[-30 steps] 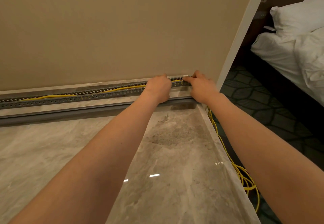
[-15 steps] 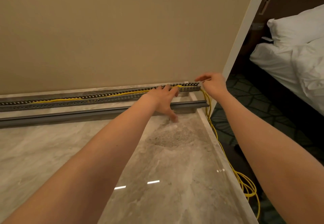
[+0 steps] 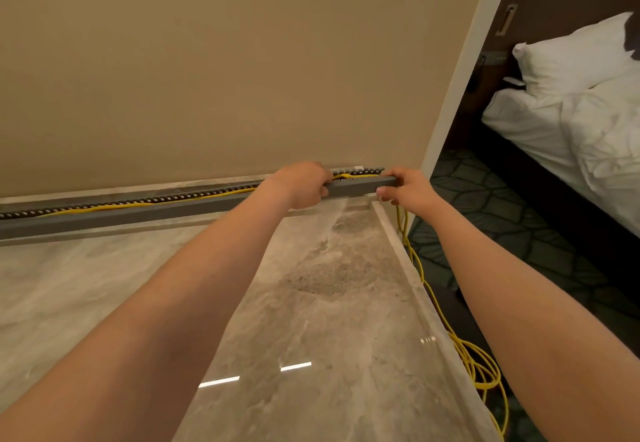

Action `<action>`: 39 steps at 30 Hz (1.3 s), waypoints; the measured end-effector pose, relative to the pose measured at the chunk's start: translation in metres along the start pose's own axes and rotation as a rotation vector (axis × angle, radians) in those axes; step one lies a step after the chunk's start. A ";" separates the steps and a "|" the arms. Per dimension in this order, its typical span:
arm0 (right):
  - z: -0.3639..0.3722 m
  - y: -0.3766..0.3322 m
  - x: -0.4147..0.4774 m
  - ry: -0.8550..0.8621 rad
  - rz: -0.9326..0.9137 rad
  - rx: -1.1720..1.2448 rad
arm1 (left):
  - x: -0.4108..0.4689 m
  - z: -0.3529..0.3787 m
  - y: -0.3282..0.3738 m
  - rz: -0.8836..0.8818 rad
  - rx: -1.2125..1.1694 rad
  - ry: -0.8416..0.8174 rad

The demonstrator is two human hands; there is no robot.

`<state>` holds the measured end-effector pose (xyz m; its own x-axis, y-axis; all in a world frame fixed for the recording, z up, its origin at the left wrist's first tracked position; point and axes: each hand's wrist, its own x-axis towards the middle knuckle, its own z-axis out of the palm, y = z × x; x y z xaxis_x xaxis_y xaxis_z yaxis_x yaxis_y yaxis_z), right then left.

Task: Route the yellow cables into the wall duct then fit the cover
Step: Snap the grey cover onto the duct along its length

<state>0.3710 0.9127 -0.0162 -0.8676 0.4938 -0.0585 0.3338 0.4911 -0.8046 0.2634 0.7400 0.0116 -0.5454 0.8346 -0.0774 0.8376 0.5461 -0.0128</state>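
A: Where is the long grey plastic duct cover (image 3: 180, 206)?

B: Both hands have it. Its long axis runs left to right along the foot of the beige wall (image 3: 225, 60), climbing a little toward the right in this view. It sits just in front of the slotted grey wall duct (image 3: 145, 199), above the glossy grey marble counter (image 3: 311, 320).

A: How are the hands placed?

B: The left hand (image 3: 300, 185) is closed over the cover's top, short of its right end, fingers curled down behind it. The right hand (image 3: 408, 189) pinches the very right end, fingers above and thumb below.

A: And the yellow cables (image 3: 166, 201)?

B: A thin yellow run lies lengthwise inside the duct, showing left of the left hand and again between the two hands. Past the duct's right end the cables drop down beside the counter's edge and pile in loose loops on the dark patterned carpet (image 3: 519, 233).

A: Is the cover seated?

B: I cannot tell; the duct's toothed back edge shows above it.
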 end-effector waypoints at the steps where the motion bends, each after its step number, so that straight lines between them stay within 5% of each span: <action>1: 0.000 -0.002 0.002 0.012 -0.002 0.019 | 0.001 0.000 0.000 -0.014 0.006 0.016; 7: -0.009 -0.004 0.018 0.066 0.004 0.082 | 0.011 -0.011 0.002 -0.014 0.130 0.056; 14: -0.021 0.001 0.032 0.068 0.041 0.079 | 0.028 -0.005 -0.002 0.000 -0.049 -0.012; 23: -0.011 0.009 0.040 -0.069 -0.011 0.052 | 0.027 0.001 -0.015 0.047 0.212 -0.040; 31: -0.003 0.008 0.046 -0.017 -0.129 -0.347 | 0.028 0.002 -0.019 0.016 0.184 -0.127; 39: 0.001 0.004 0.049 0.004 -0.127 -0.292 | 0.030 -0.005 -0.013 0.016 0.270 -0.209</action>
<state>0.3296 0.9374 -0.0229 -0.9076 0.4183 0.0345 0.3153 0.7337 -0.6019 0.2362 0.7582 0.0143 -0.5375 0.7948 -0.2817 0.8392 0.4714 -0.2714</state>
